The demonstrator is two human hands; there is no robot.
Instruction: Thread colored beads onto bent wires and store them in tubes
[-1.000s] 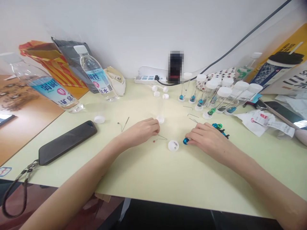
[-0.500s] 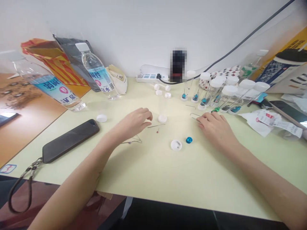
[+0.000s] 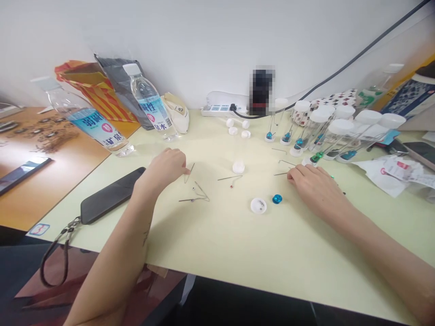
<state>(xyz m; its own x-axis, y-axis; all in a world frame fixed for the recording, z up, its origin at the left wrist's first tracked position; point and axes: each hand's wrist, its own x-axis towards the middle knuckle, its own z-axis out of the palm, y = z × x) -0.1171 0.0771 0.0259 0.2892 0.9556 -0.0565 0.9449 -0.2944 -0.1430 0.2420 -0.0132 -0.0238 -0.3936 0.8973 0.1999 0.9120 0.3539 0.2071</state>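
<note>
My left hand (image 3: 166, 167) is closed above the left of the table, its thumb and fingertips on a thin bent metal hex key (image 3: 192, 168). Just in front of it lie more bent keys (image 3: 204, 196) with tiny parts. At the right, my right hand (image 3: 309, 183) is closed and low over the table, the end of another hex key (image 3: 280, 174) jutting from its fingertips. Between the hands are a blue metal collar (image 3: 277, 199), an upturned white cap (image 3: 258, 206) holding small metal bits, a single hex key (image 3: 229, 178), a tiny red-tipped piece (image 3: 231, 186) and a clear tube on a white cap (image 3: 238, 167).
Capped clear tubes (image 3: 319, 115) with keys and coloured collars stand at the back right. White caps (image 3: 233, 131) lie before a power strip (image 3: 224, 108). Left are a phone (image 3: 112, 194) and two water bottles (image 3: 149, 104). A crumpled receipt (image 3: 390, 174) lies right.
My left hand has drawn back to the left and closed, uncovering bent keys and now covering the spot of a white cap. My right hand stays nearly in place. The view has shifted left.
</note>
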